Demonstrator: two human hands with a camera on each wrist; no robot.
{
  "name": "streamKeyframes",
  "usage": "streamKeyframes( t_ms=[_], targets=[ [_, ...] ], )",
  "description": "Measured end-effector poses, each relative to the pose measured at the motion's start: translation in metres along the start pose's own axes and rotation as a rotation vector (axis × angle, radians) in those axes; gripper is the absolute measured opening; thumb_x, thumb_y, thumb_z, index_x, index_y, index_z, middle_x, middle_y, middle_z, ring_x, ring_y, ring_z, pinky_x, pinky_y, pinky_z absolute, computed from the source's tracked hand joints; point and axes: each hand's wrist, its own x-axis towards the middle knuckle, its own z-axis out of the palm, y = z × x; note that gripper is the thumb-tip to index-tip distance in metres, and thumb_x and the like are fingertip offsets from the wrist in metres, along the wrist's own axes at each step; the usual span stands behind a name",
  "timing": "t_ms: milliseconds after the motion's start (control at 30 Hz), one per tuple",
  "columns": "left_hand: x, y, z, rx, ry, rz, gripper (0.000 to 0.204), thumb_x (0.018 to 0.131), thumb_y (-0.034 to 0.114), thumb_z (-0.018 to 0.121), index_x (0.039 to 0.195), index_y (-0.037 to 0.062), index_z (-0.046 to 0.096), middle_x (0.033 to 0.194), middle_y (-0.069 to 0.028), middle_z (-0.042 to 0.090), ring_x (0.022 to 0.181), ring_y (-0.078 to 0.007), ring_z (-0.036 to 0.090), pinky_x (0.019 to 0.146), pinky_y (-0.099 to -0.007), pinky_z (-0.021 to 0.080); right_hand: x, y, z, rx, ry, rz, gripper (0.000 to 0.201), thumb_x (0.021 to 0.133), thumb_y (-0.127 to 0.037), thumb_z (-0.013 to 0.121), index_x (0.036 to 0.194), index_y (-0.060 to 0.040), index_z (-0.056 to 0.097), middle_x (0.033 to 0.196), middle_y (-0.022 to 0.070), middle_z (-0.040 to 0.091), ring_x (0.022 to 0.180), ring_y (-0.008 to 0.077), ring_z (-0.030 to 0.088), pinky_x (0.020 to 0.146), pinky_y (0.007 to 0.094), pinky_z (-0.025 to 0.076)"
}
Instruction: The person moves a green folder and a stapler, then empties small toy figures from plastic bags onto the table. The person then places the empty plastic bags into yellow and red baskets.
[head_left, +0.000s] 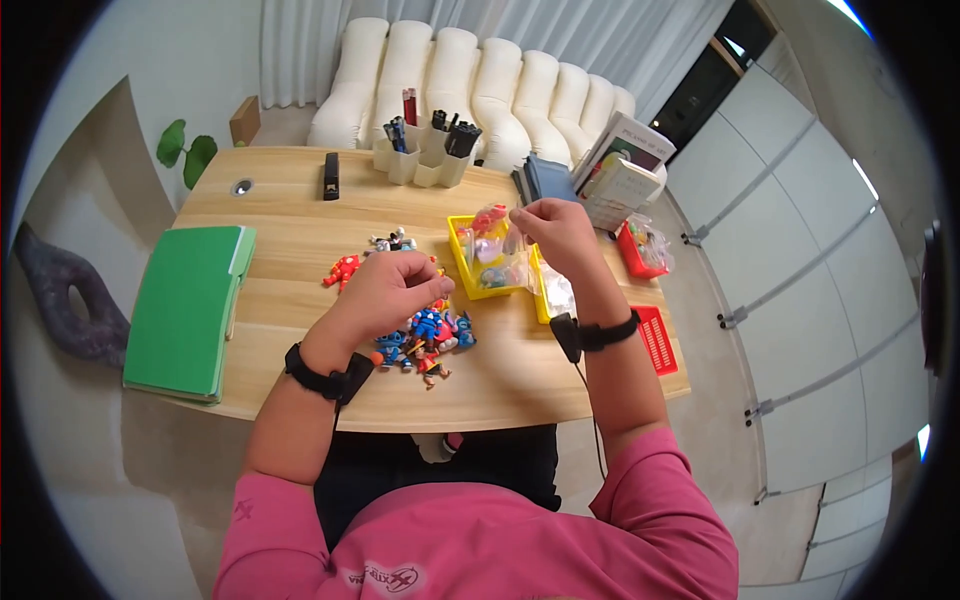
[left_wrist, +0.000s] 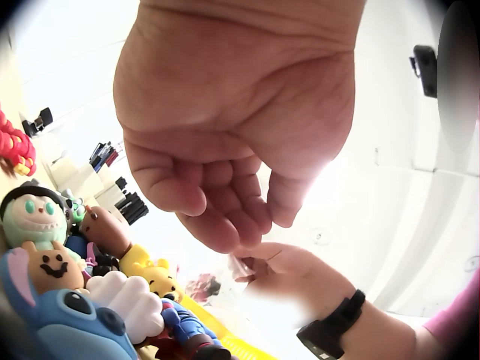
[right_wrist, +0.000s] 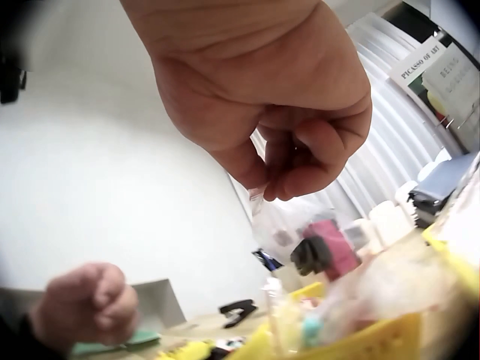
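My right hand [head_left: 562, 230] pinches the top of a clear plastic bag [right_wrist: 281, 225] between thumb and fingertips, above a yellow basket [head_left: 490, 292]. Through the bag a dark-and-pink item [right_wrist: 334, 251] shows in the right wrist view. More bagged toys lie in the basket. Over the pile of small toy figures hangs my left hand [head_left: 385, 295], its fingers loosely curled, with nothing visible in them. Below it are a blue Stitch figure [left_wrist: 71, 326], a yellow bear figure [left_wrist: 154, 277] and a blue figure [head_left: 427, 322]. A red figure [head_left: 342, 271] lies left of the pile.
A green folder [head_left: 185, 310] covers the table's left end. At the back stand a black stapler [head_left: 331, 177] and pen holders [head_left: 428, 170]. Books [head_left: 625, 165] are at the back right, near a red basket [head_left: 640, 262] of bagged items and a red tray [head_left: 657, 340].
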Motion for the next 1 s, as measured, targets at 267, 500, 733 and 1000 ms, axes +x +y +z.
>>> streamKeyframes(
  t_ms=[267, 500, 733, 1000],
  targets=[
    [0.0, 0.004, 0.007, -0.467, -0.127, 0.05, 0.046, 0.096, 0.03, 0.082, 0.127, 0.0043, 0.06, 0.098, -0.0001, 0.072, 0.088, -0.0061, 0.067, 0.07, -0.0224, 0.053, -0.067, -0.026, 0.062, 0.622, -0.3, 0.012, 0.027, 0.094, -0.021, 0.083, 0.081, -0.0027, 0.069, 0.074, 0.002, 0.068, 0.061, 0.0072, 0.056, 0.055, 0.0241, 0.045],
    [-0.001, 0.002, 0.005, -0.425, -0.179, 0.058, 0.029, 0.095, 0.016, 0.08, 0.116, 0.0055, 0.062, 0.096, 0.0016, 0.072, 0.085, -0.0048, 0.068, 0.061, -0.0203, 0.05, -0.073, 0.001, 0.084, 0.915, -0.412, 0.2, 0.029, 0.094, -0.021, 0.084, 0.08, -0.0049, 0.065, 0.072, -0.0006, 0.063, 0.062, 0.007, 0.053, 0.057, 0.0232, 0.042],
    [0.005, -0.008, 0.002, -0.372, 0.024, 0.04, 0.018, 0.098, 0.001, 0.068, 0.114, 0.0064, 0.061, 0.1, 0.0007, 0.068, 0.089, -0.0058, 0.066, 0.072, -0.0224, 0.054, -0.084, 0.001, 0.086, 0.858, -0.151, -0.088, 0.017, 0.097, -0.017, 0.079, 0.103, -0.0033, 0.071, 0.089, 0.0006, 0.068, 0.068, 0.0059, 0.054, 0.059, 0.0237, 0.043],
    [0.007, -0.01, -0.003, -0.611, -0.019, 0.186, 0.012, 0.098, -0.003, 0.06, 0.104, 0.0073, 0.058, 0.103, 0.0001, 0.062, 0.093, -0.0052, 0.061, 0.076, -0.0244, 0.056, -0.076, 0.027, 0.068, 0.968, -0.48, 0.137, 0.024, 0.097, -0.013, 0.078, 0.118, -0.0019, 0.074, 0.097, 0.0033, 0.075, 0.069, 0.005, 0.059, 0.058, 0.0194, 0.043]
  ],
)
